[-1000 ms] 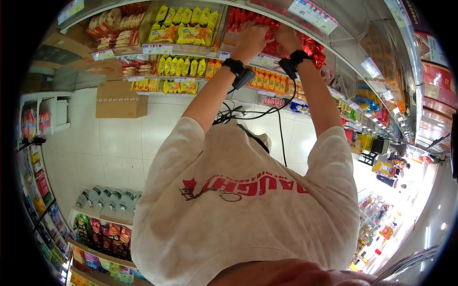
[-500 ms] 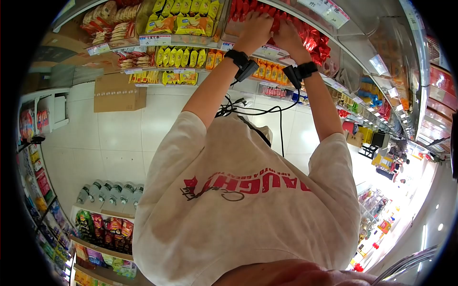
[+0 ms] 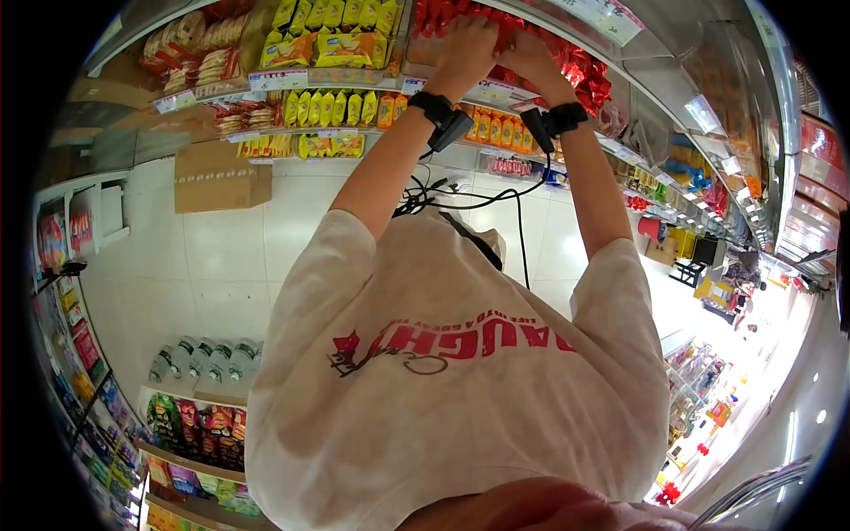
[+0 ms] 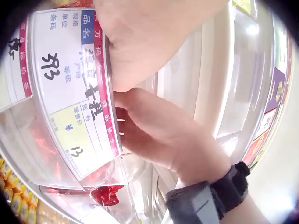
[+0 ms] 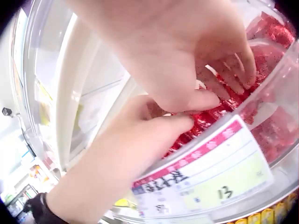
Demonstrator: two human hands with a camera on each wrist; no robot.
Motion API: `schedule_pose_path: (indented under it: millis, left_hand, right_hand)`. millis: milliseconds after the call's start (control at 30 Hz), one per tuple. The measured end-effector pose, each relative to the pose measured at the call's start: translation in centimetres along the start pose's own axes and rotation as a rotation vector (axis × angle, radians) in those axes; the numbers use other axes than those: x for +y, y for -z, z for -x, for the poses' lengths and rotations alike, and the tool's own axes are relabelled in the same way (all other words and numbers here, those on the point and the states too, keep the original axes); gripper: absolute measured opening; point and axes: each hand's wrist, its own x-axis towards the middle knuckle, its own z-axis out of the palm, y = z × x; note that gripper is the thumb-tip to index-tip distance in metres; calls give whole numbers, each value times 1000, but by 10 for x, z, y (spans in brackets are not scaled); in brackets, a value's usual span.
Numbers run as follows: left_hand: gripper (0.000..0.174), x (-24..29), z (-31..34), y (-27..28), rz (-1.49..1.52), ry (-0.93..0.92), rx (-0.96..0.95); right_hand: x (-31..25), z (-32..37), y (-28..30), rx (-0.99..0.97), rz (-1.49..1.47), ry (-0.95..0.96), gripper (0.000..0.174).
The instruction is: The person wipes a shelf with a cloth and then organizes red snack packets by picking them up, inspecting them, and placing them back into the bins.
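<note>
Red shiny packets (image 3: 580,75) fill a clear bin on the upper shelf, and both hands reach in over its front edge. The left hand (image 3: 469,55) has its fingertips among the packets; in the right wrist view its thumb lies extended beside them, the other fingers partly hidden. Close beside it, the right hand (image 3: 537,64) is bent toward the left one. In the right wrist view the right hand (image 5: 173,56) rests loosely spread fingers on the red packets (image 5: 203,121). A price tag (image 4: 70,93) hides the near hand's fingertips in the left wrist view.
Yellow packs (image 3: 350,49) and bagged round biscuits (image 3: 217,66) stand left of the red bin. Orange packs (image 3: 500,126) line the shelf below. A cardboard box (image 3: 221,175) is on the floor. Black cables (image 3: 478,205) hang below the wrists.
Since a second ago the right hand has come further into sight, bent toward the left hand. Both hands stay at the red packets; the head view has shifted slightly.
</note>
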Motion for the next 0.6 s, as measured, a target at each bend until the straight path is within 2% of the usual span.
schedule_pose_path:
  millis: [67, 167, 267, 333, 433, 533, 600]
  left_hand:
    - [31, -2, -1, 2, 3, -16, 0]
    - [30, -1, 0, 4, -29, -41, 58]
    - [27, 0, 0, 5, -4, -33, 66]
    - [26, 2, 0, 10, 0, -3, 14]
    - [20, 4, 0, 12, 32, 1, -4]
    - [16, 4, 1, 23, 71, 36, -78]
    - [16, 7, 3, 24, 102, 42, -153]
  right_hand:
    - [11, -7, -11, 14, -131, 67, 45]
    - [11, 8, -11, 126, -24, 243, 48]
    - [-8, 21, 7, 153, 19, -1, 52]
    - [-10, 18, 11, 73, -106, -117, 48]
    - [9, 2, 7, -65, -187, -125, 45]
    - [-6, 14, 8, -69, -322, -119, 37]
    - [-16, 18, 15, -106, -285, -156, 36]
